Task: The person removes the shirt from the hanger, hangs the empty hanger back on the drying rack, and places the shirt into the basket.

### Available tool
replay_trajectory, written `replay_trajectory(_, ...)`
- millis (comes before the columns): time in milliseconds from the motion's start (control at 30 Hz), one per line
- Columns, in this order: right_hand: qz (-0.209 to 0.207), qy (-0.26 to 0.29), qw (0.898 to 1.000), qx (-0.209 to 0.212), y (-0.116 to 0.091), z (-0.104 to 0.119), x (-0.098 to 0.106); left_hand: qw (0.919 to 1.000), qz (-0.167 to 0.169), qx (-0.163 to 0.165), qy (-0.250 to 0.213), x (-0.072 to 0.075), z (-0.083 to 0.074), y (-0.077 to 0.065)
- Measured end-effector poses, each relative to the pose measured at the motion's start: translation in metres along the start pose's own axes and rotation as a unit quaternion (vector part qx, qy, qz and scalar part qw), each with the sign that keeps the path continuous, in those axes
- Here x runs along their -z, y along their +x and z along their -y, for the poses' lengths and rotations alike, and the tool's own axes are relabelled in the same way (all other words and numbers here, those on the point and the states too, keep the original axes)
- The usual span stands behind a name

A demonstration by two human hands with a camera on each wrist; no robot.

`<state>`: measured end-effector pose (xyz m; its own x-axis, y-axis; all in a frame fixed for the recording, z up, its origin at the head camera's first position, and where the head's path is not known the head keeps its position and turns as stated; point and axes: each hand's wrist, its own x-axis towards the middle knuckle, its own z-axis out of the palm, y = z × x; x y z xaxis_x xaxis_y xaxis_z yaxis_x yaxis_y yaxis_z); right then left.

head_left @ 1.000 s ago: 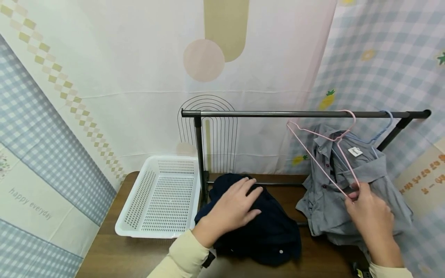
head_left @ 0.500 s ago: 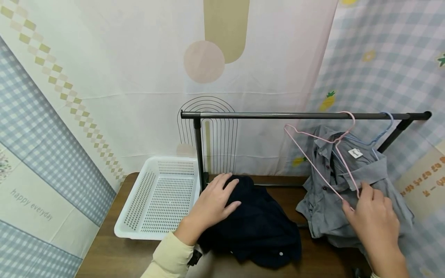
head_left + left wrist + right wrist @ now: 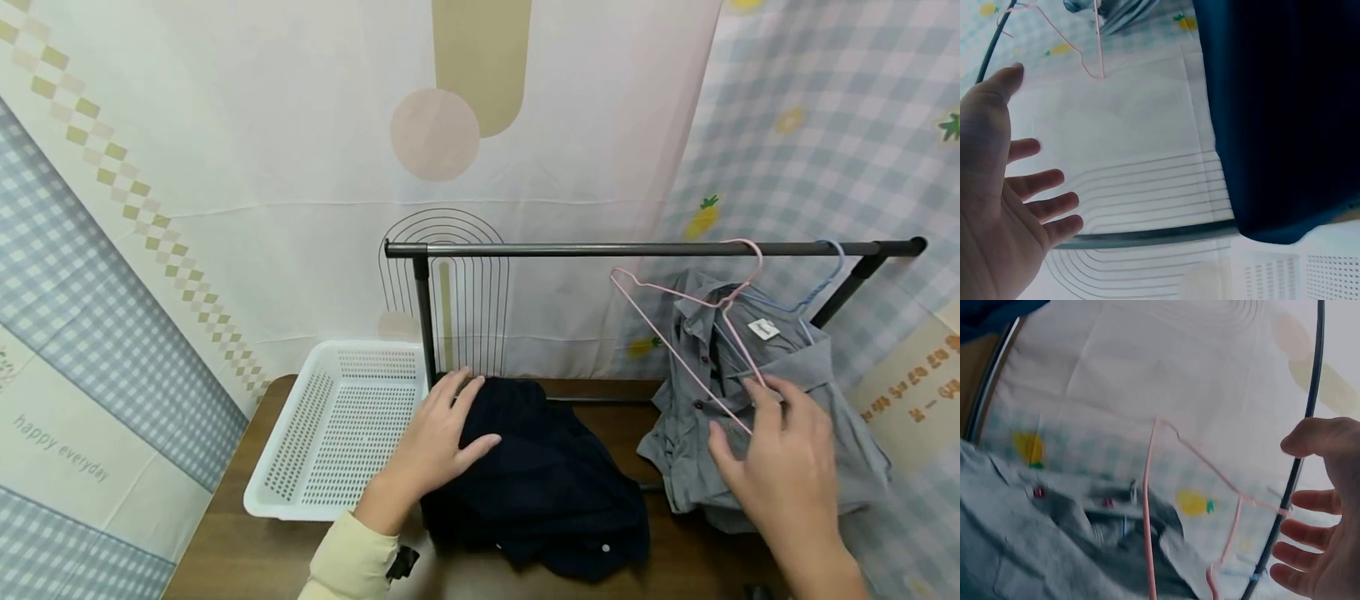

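Observation:
My left hand [image 3: 426,442] is over the upper left part of a crumpled dark navy garment [image 3: 555,483], its fingers spread; whether it touches the cloth is unclear. A small white button shows near the garment's lower edge. My right hand [image 3: 791,458] is at the lower right end of a pink wire hanger [image 3: 1147,506], thumb and fingers apart and not gripping it. By its hook the pink hanger hangs from the black rod [image 3: 555,249], with no clothing on it. Behind it a grey buttoned shirt [image 3: 795,433] hangs on a blue hanger [image 3: 813,293].
A white perforated basket [image 3: 288,492] stands on the brown wooden table [image 3: 232,533], left of the rack's left post [image 3: 424,317]. Patterned curtains [image 3: 300,250] enclose the back and sides. A lower bar [image 3: 600,400] of the rack runs behind the navy garment.
My left hand has moved left across the navy garment. The right hand has let go of the pink hanger's lower end and its fingers have spread; the hanger stays on the rod.

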<state>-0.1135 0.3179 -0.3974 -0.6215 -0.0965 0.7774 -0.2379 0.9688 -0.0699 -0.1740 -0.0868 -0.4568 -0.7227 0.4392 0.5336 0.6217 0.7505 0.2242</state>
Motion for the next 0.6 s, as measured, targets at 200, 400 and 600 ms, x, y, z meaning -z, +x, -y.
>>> replay_trajectory(200, 0.022, 0.062, 0.997, 0.046, 0.0, 0.017, -0.022, 0.9988, 0.018, 0.038, -0.025, -0.007, 0.01, -0.008)
replay_trajectory(400, 0.068, 0.125, 0.988, 0.059, -0.005, 0.022, -0.053, 0.9948, 0.06, 0.073, -0.038, -0.02, 0.017, -0.014)
replay_trajectory(600, 0.119, 0.155, 0.978, 0.068, -0.015, 0.021, -0.079, 0.987, 0.11, 0.102, -0.056, -0.036, 0.019, -0.018)
